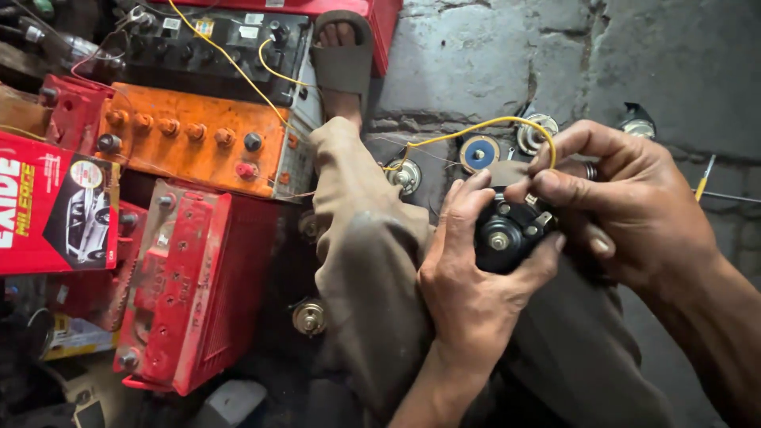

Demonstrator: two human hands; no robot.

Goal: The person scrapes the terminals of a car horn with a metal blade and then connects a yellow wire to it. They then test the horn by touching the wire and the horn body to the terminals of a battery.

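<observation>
My left hand (468,277) grips a round black horn-like part (507,231) with a metal centre nut, held above my knee. My right hand (626,198) pinches the end of a yellow wire (483,127) against a terminal on top of that part. The wire arcs up from the part and runs left to a black battery (214,47) at the back. My trousered leg (365,238) stretches away beneath both hands, ending in a sandalled foot (342,55).
An orange battery (190,139), a red battery (186,285) and a red carton (51,206) crowd the left side. Several round metal horn parts (479,152) lie on the stone floor (476,55). A screwdriver (704,178) lies at right.
</observation>
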